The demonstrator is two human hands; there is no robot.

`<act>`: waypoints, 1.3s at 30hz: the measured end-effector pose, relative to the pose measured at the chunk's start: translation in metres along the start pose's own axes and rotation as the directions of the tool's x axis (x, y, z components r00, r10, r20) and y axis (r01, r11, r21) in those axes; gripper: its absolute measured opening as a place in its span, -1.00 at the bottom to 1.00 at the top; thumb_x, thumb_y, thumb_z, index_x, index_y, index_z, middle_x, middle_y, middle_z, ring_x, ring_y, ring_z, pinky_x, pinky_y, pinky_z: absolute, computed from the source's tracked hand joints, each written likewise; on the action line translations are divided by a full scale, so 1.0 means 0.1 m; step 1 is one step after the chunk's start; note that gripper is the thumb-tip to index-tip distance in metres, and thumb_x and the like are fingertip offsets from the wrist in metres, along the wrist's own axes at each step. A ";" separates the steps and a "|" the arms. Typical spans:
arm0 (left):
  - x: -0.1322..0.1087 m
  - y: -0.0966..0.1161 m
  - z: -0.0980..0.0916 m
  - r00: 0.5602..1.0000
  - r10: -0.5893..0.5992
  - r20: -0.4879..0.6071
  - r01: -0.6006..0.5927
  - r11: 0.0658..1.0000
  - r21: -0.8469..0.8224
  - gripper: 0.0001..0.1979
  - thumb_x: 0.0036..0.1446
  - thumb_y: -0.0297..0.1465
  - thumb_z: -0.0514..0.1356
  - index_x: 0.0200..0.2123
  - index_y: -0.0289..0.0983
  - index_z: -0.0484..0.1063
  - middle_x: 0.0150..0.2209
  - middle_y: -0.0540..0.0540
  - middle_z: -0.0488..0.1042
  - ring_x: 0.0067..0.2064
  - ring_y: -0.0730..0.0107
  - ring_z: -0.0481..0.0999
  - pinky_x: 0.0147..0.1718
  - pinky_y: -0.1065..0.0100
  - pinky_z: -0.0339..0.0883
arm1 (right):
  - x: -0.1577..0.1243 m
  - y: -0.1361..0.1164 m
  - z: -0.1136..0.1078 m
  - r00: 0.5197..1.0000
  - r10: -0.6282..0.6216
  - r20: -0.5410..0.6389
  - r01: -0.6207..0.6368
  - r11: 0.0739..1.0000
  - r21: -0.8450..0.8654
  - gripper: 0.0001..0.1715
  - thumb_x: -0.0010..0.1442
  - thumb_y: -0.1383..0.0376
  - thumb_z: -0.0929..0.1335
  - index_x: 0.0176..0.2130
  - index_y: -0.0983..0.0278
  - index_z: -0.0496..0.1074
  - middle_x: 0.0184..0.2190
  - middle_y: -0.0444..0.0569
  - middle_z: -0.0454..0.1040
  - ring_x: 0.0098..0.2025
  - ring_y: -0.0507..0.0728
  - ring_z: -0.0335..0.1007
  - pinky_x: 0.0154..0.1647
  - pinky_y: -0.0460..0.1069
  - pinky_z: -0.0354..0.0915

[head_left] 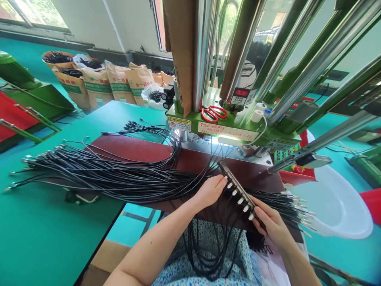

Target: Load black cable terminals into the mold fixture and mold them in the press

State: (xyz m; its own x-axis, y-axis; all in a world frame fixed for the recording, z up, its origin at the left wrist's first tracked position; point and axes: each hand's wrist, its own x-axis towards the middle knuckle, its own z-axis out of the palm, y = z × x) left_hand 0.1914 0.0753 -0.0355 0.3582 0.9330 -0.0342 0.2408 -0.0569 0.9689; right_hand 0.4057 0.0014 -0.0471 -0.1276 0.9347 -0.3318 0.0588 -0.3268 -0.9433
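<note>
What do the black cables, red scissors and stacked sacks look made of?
The black cables look like glossy plastic-sheathed wire, judging by sheen and loose bends. The scissors have shiny red handles, probably moulded plastic. The sacks look like matte brown kraft paper: creased, with printed green bands.

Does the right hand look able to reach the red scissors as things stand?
Probably yes, with a stretch. The right hand holds the dark bar, so it must release that first. Only thin black cables and the metal plate lie before the red scissors; nothing tall blocks the way.
</note>
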 end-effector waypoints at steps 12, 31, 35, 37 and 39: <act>0.00 0.00 -0.05 0.997 -0.053 0.064 0.059 0.994 -0.097 -0.65 0.14 -0.21 -0.08 -0.62 -0.24 0.10 -0.71 0.11 0.10 -0.63 0.54 0.09 -0.60 0.43 -0.05 | -0.01 -0.04 0.06 0.996 -0.015 0.085 0.026 0.991 -0.131 -0.24 0.10 -0.07 0.27 0.14 0.33 0.20 -0.63 -0.22 0.06 -0.66 -0.07 -0.09 -0.72 -0.15 -0.13; -0.13 0.23 -0.32 0.987 0.157 -0.028 -0.144 0.953 0.268 -0.82 0.10 -0.32 0.03 -0.33 -0.23 0.39 -0.58 0.04 0.40 -0.54 0.46 0.33 -0.51 0.47 0.09 | 0.45 -0.69 -0.86 0.982 0.119 0.149 -0.023 0.851 -0.525 -0.47 -0.06 0.08 0.41 -0.08 0.21 0.41 -0.62 -0.16 0.32 -0.71 -0.06 0.01 -0.75 -0.15 -0.14; 0.07 0.24 -0.48 0.967 0.209 -0.146 -0.160 0.944 0.288 -0.81 0.09 -0.32 0.03 -0.35 -0.24 0.40 -0.56 0.03 0.40 -0.51 0.45 0.33 -0.49 0.46 0.09 | 0.89 -0.89 -0.65 0.936 0.018 0.351 0.233 0.717 -0.657 -0.66 0.02 0.18 0.36 -0.18 0.24 0.49 -0.47 -0.08 0.40 -0.51 0.06 0.26 -0.53 -0.09 0.18; 0.19 0.20 -0.56 0.953 0.216 -0.214 -0.137 0.933 0.334 -0.82 0.08 -0.34 0.04 -0.35 -0.24 0.40 -0.52 0.01 0.41 -0.47 0.44 0.34 -0.46 0.45 0.10 | 1.08 -0.94 -0.48 0.893 -0.090 0.440 0.398 0.612 -0.683 -0.76 0.00 0.28 0.35 -0.29 0.26 0.53 -0.38 -0.05 0.41 -0.33 0.12 0.32 -0.30 -0.03 0.24; 0.29 0.11 -0.63 0.942 0.207 -0.263 -0.099 0.923 0.373 -0.84 0.07 -0.37 0.04 -0.35 -0.26 0.40 -0.47 -0.01 0.42 -0.42 0.43 0.35 -0.42 0.44 0.12 | 1.21 -0.94 -0.33 0.864 -0.148 0.481 0.478 0.538 -0.694 -0.77 -0.05 0.36 0.34 -0.34 0.26 0.55 -0.36 -0.04 0.40 -0.28 0.14 0.32 -0.21 -0.01 0.23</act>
State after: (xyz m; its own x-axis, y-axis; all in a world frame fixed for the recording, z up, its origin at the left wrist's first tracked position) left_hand 0.1476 0.1246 -0.0102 0.1501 0.9609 0.2327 0.5232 -0.2770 0.8059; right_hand 0.4178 0.1503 0.0020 -0.5951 0.7888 -0.1539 0.6578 0.3680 -0.6572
